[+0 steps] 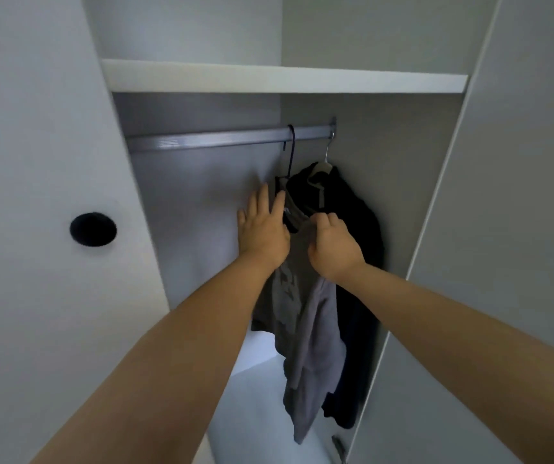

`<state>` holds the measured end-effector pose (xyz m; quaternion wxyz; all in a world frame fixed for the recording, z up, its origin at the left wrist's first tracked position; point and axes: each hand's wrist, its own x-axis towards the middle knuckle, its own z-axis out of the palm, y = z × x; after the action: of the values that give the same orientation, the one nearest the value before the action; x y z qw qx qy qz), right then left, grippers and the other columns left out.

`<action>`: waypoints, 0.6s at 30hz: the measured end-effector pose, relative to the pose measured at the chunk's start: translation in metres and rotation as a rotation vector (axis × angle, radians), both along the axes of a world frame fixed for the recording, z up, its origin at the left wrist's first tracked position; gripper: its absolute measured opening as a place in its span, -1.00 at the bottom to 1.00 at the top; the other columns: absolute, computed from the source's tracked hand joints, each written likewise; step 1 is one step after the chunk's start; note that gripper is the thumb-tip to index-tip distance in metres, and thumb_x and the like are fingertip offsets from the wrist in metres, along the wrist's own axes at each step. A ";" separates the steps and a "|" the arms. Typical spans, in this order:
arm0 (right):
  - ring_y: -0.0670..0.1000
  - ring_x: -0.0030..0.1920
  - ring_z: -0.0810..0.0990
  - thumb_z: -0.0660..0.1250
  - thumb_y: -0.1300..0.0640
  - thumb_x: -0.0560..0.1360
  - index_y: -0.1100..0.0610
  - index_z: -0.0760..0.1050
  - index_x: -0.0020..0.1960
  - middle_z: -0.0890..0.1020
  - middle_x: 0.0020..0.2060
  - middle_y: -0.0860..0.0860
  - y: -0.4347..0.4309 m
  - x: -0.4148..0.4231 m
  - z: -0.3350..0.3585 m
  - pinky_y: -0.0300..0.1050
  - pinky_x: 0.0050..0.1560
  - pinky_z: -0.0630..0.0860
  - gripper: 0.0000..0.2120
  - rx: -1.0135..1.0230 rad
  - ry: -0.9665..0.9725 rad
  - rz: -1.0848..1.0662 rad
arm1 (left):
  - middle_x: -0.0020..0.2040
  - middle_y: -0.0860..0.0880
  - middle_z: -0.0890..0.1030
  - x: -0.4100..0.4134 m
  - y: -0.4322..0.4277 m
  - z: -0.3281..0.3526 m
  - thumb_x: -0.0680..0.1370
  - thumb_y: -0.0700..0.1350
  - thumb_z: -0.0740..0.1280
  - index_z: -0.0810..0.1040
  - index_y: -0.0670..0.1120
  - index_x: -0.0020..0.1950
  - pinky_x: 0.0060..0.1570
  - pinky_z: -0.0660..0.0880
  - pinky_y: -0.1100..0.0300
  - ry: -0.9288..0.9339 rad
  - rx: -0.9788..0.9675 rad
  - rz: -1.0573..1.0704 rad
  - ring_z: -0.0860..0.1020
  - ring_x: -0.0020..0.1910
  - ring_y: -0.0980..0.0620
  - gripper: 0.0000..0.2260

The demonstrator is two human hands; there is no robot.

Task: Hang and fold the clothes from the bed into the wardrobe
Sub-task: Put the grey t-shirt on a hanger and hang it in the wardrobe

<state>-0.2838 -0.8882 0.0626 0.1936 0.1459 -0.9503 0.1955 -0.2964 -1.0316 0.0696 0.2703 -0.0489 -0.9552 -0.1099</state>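
White wardrobe (285, 78) interior: grey printed T-shirt (305, 316) on black hanger (291, 152) over silver metal rail (202, 140). My left hand (264, 229) fingers straight against it; right hand (334, 246) fingers pinching its fabric.

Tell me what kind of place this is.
The inside of a wardrobe: a metal hanging rail runs under a white shelf, and a grey shirt and a dark jacket hang from it.

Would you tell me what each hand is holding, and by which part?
The right hand pinches the grey shirt at its top edge, near the collar. The left hand grips nothing; it rests open against the shirt by the black hanger.
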 end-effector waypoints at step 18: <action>0.15 0.50 0.06 0.19 0.14 0.52 0.19 0.16 0.46 0.15 0.48 0.17 0.067 0.226 -0.046 0.09 0.49 0.01 -0.46 0.299 -0.050 -0.658 | 0.58 -0.10 -0.12 0.162 0.062 -0.058 0.63 0.11 0.08 -0.09 0.02 0.57 0.46 -0.07 -0.15 -0.096 -0.249 -0.592 -0.13 0.54 -0.12 -0.43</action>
<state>-0.0582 -0.8213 0.0162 0.1993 -0.1460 -0.9689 -0.0151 -0.1343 -0.9701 0.0114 0.1731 -0.3522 -0.9172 -0.0682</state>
